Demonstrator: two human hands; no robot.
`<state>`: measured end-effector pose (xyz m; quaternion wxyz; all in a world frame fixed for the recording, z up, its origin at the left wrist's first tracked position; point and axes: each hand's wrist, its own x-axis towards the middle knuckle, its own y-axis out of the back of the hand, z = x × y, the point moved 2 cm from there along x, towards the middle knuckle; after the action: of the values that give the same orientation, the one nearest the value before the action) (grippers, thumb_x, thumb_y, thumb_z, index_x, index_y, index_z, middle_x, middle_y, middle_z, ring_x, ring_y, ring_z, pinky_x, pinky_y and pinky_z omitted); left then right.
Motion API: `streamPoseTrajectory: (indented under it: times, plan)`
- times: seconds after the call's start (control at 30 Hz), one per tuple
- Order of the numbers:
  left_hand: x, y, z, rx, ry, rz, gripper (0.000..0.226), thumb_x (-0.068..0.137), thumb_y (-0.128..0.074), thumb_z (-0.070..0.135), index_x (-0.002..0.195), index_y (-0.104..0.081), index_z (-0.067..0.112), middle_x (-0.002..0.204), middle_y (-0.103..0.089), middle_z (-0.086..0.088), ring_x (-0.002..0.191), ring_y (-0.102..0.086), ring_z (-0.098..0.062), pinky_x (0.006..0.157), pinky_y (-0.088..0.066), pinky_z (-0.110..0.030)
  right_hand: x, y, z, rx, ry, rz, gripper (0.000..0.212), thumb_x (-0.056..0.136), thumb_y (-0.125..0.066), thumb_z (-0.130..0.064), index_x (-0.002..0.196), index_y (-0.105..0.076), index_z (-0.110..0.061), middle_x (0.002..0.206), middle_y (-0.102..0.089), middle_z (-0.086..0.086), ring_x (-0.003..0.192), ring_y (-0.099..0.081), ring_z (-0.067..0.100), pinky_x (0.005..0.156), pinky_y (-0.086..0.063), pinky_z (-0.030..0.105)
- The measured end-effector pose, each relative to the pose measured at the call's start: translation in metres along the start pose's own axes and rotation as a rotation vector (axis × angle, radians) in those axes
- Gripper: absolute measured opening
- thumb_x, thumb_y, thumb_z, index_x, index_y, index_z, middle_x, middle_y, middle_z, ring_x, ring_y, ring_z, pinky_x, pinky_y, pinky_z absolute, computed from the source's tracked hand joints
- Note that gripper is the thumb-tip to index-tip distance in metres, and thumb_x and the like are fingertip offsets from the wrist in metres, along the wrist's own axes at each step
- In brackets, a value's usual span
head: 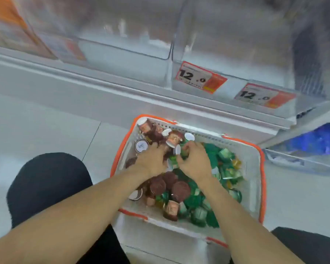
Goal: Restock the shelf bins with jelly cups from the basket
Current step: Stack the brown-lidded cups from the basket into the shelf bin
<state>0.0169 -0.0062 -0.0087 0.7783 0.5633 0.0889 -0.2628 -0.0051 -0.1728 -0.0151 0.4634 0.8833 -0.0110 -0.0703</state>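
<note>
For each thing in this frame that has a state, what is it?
Basket: on the floor, holding many cups.
Brown cups: loose, jumbled, on the basket's left side.
Green cups: loose, piled on its right side.
Left hand: down among the cups.
Right hand: curled round cups.
Bins: look empty; blurred.

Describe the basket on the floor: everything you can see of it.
The basket is a white, perforated, plastic-looking rectangular tub with an orange rim. It sits on the pale tiled floor below the shelf bins. Brown jelly cups and green jelly cups fill it in a loose heap. Both the left hand and the right hand reach in among the cups.
</note>
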Motion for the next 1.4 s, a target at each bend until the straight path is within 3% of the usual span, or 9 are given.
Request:
streamPoseTrajectory:
  times: [0.2,0.4,0.63,0.73,0.93,1.03,1.17,1.3,1.4]
  plan:
    - [0.014,-0.016,0.005,-0.13,0.088,0.189,0.056,0.084,-0.069,0.021,0.129,-0.038,0.007,0.131,-0.039,-0.013,0.112,-0.053,-0.032,0.083,-0.05,-0.041,-0.023,-0.002,0.011,0.027,-0.017,0.122,0.038,0.078,-0.073,-0.029,0.109,-0.056,-0.017,0.114,-0.047,0.004,0.109,-0.048,0.023,0.094,-0.049,0.039]
    - [0.039,-0.014,0.009,-0.188,0.032,0.129,0.076,0.088,-0.068,0.017,0.152,-0.027,0.014,0.154,-0.023,-0.015,0.12,-0.055,-0.036,0.101,-0.047,-0.044,-0.012,0.013,0.011,0.004,-0.027,0.157,0.047,0.085,-0.064,-0.035,0.127,-0.055,-0.018,0.119,-0.05,0.004,0.113,-0.045,0.024,0.097,-0.045,0.042]
    - [0.031,-0.024,-0.004,-0.234,-0.032,0.23,0.041,0.091,-0.057,0.002,0.131,-0.051,0.01,0.129,-0.047,-0.008,0.112,-0.058,-0.031,0.093,-0.048,-0.04,0.017,0.007,-0.008,-0.001,-0.014,0.056,0.051,0.089,-0.062,-0.036,0.136,-0.047,-0.024,0.125,-0.049,0.008,0.118,-0.047,0.029,0.099,-0.044,0.044]
    - [0.021,-0.016,-0.007,-0.253,0.015,0.244,0.044,0.08,-0.072,0.009,0.12,-0.053,0.012,0.115,-0.046,-0.002,0.105,-0.057,-0.024,0.087,-0.048,-0.035,0.038,-0.005,-0.016,-0.1,-0.027,-0.097,0.06,0.092,-0.056,-0.042,0.147,-0.034,-0.032,0.136,-0.047,0.009,0.122,-0.048,0.031,0.102,-0.044,0.049]
    - [-0.013,0.02,-0.031,-0.947,0.405,0.213,0.032,0.055,-0.081,0.022,0.084,-0.07,0.013,0.082,-0.07,-0.005,0.083,-0.069,-0.024,0.07,-0.058,-0.035,0.038,-0.02,-0.039,-0.54,0.003,-0.224,0.026,0.099,-0.049,-0.027,0.119,-0.062,-0.019,0.122,-0.061,0.008,0.12,-0.051,0.027,0.109,-0.037,0.046]
    - [-0.032,0.041,-0.02,-1.36,0.398,0.068,0.005,0.072,-0.071,0.008,0.075,-0.068,0.008,0.068,-0.062,-0.006,0.067,-0.061,-0.02,0.056,-0.05,-0.033,0.029,-0.029,-0.036,-0.647,0.101,-0.172,0.028,0.098,-0.047,-0.021,0.124,-0.058,-0.018,0.128,-0.062,0.006,0.13,-0.045,0.027,0.118,-0.025,0.049]
    - [-0.071,0.077,0.004,-1.652,0.283,-0.139,0.014,0.079,-0.047,0.009,0.087,-0.058,0.006,0.068,-0.057,-0.008,0.058,-0.05,-0.021,0.049,-0.025,-0.024,0.027,-0.037,-0.032,-0.556,0.172,-0.182,0.044,0.1,-0.036,-0.048,0.128,-0.056,-0.021,0.136,-0.058,0.007,0.143,-0.031,0.028,0.122,-0.004,0.054]
    - [-0.105,0.107,0.016,-1.736,0.188,-0.24,0.036,0.079,-0.048,0.026,0.103,-0.055,0.0,0.088,-0.058,-0.017,0.066,-0.055,-0.029,0.05,-0.033,-0.023,0.029,-0.049,-0.041,-0.571,0.308,-0.254,0.053,0.091,-0.045,-0.065,0.12,-0.062,-0.023,0.121,-0.064,0.009,0.13,-0.045,0.031,0.119,-0.02,0.049]
    - [-0.118,0.131,0.024,-1.673,0.166,-0.253,0.04,0.084,-0.049,0.036,0.099,-0.058,0.001,0.09,-0.06,-0.02,0.063,-0.056,-0.028,0.049,-0.038,-0.022,0.027,-0.051,-0.046,-0.587,0.326,-0.29,0.043,0.091,-0.059,-0.046,0.125,-0.055,-0.02,0.116,-0.061,0.011,0.116,-0.051,0.03,0.104,-0.04,0.042]
